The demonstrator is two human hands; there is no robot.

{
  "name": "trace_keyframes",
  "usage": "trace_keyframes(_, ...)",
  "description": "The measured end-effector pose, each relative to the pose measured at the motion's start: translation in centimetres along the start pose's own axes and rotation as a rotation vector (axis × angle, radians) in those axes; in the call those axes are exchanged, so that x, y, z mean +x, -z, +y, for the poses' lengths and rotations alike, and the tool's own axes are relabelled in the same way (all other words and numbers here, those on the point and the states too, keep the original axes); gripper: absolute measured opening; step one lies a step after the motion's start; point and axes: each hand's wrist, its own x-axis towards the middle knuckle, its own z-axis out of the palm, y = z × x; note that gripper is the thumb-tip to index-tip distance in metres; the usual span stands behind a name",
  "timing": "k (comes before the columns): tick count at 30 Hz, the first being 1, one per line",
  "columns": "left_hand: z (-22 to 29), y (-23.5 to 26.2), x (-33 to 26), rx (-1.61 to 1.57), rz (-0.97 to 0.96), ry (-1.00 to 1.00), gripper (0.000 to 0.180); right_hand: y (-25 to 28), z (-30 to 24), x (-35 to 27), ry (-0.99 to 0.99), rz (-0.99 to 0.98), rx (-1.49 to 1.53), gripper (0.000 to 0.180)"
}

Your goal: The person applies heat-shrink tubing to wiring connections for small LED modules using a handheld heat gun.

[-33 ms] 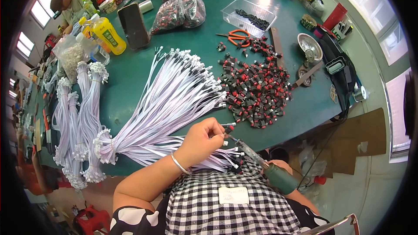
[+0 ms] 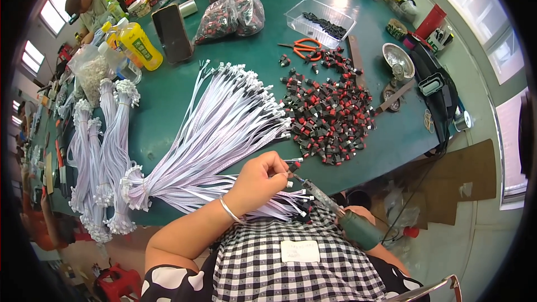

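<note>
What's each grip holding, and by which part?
Left grip: a small black-and-red connector, seemingly by its left end. Right grip: a soldering iron, by its green handle.

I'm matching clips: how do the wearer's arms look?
The ungloved left hand has a thin silver-coloured bangle at its wrist; the left sleeve is short black fabric with white spots. The right hand is mostly hidden; the right sleeve matches.

The left hand holds a small black-and-red component between thumb and fingers. The right hand grips a soldering iron, its tip near the component. White flat cables fan across the green table, beside a pile of black-and-red parts.
</note>
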Motion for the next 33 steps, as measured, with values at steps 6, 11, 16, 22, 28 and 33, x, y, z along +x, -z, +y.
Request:
trace_keyframes(6, -0.1, 0.1, -0.1, 0.037, -0.011, 0.040, 0.008, 0.7, 0.9, -2.4, -0.053, -0.029, -0.415, 0.039)
trace_keyframes(11, -0.2, -0.1, 0.0, 0.034, -0.011, 0.021, 0.009, 0.3, 1.0, -3.2, -0.250, 0.005, -0.343, 0.043)
trace_keyframes(16, -0.2, -0.1, -0.1, 0.044, 0.002, 0.027, 0.009, 0.4, -0.1, -0.3, -0.025, -0.048, -0.407, 0.043)
trace_keyframes(22, -0.2, 0.0, 0.0, 0.084, -0.003, 0.008, 0.008, 0.3, -0.5, 0.2, -0.034, -0.051, -0.384, 0.044)
trace_keyframes(28, 0.1, 0.1, 0.0, 0.096, -0.005, 0.047, 0.008, -0.1, -0.3, -2.0, -0.214, 0.019, -0.294, 0.044)
trace_keyframes(33, -0.2, 0.0, -0.3, 0.111, -0.061, -0.032, 0.007, -1.6, -5.7, 4.3, -0.325, 0.303, 0.211, 0.033)
